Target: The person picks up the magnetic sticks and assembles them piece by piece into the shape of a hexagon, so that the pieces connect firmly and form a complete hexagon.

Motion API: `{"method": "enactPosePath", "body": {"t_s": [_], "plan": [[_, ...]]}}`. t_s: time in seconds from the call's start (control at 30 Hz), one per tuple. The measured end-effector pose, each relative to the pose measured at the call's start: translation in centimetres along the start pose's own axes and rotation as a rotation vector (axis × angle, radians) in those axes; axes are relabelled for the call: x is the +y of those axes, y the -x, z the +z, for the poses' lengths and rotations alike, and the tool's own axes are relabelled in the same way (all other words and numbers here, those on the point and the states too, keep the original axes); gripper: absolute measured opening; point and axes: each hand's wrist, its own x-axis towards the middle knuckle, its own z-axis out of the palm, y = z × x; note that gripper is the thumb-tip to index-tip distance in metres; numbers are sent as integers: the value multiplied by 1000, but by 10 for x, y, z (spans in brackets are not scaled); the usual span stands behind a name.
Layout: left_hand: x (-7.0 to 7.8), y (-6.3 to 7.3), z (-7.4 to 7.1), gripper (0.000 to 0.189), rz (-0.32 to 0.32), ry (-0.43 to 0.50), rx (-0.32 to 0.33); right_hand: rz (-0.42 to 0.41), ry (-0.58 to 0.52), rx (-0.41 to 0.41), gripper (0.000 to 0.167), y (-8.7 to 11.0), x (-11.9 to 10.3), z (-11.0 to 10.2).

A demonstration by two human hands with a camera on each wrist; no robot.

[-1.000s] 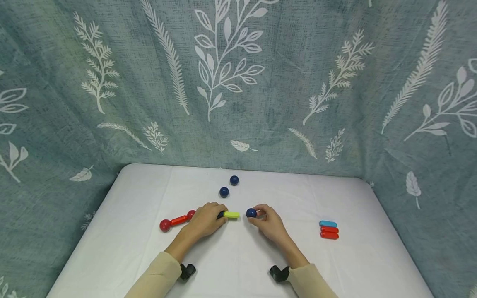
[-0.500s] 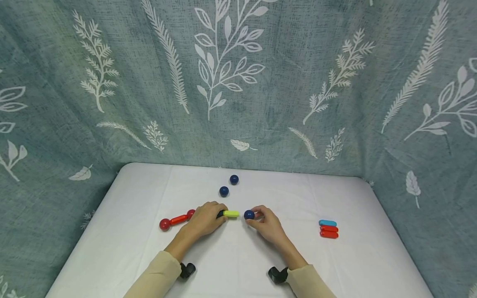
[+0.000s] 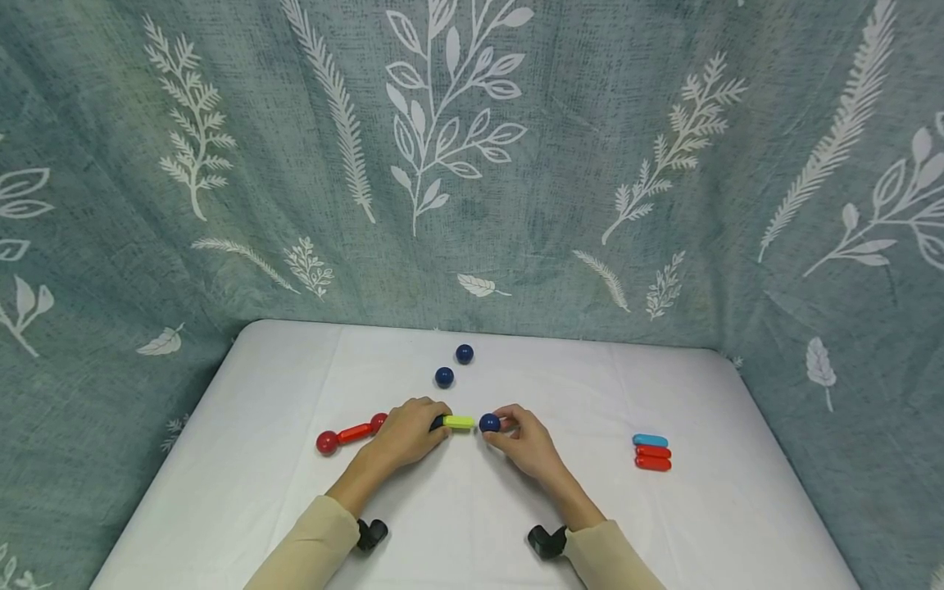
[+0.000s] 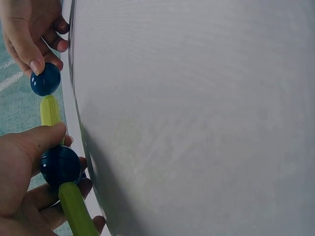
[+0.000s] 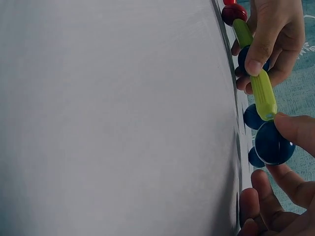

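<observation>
Head view: a ball-and-rod chain point(image 3: 356, 433) lies on the white surface point(image 3: 590, 393), its free end facing 3 o'clock.
Left hand point(image 3: 407, 430): thumb and fingers curl round the blue joint ball point(image 4: 60, 164), leaving the yellow rod point(image 3: 459, 422) sticking out toward 3 o'clock.
Right hand point(image 3: 527, 438): thumb and fingers pinch the blue end ball point(image 3: 489, 423), parted only by its width.
Gap: the end ball sits just beside the yellow rod's tip, at its 3 o'clock; the head view shows a sliver between them.
Red balls point(image 3: 328, 443): two, at the left hand's 9 o'clock, the nearer partly hidden.
Spare blue balls point(image 3: 444, 377): two, between the end ball's 10 and 11 o'clock.
Spare rods: one blue rod point(image 3: 651, 441) and two red rods point(image 3: 653, 463), well apart at 3 o'clock.
Joining well: best to keep the joint ball steady, line the end ball's centre up with the rod, and push squarely toward 9 o'clock; a skewed push could bend the chain. Fingertips should probably stay clear of the contact spot.
</observation>
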Motion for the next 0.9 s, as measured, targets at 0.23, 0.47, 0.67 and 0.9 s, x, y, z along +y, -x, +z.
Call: {"method": "enactPosePath", "body": {"t_s": [0.23,0.47,0.67,0.9], "plan": [[1,-1,0,24,-2,2,-5,-8,-15,-10,34,-4,-2,3],[3,-2,2,24,0,-33,0,-15,-20,-8,32,-4,-4,5],[10,-4,2,24,60,-36,19,-42,-21,-23,33,-5,-7,10],[14,-6,6,24,88,-55,31,-60,-19,-33,34,-5,-12,16]]}}
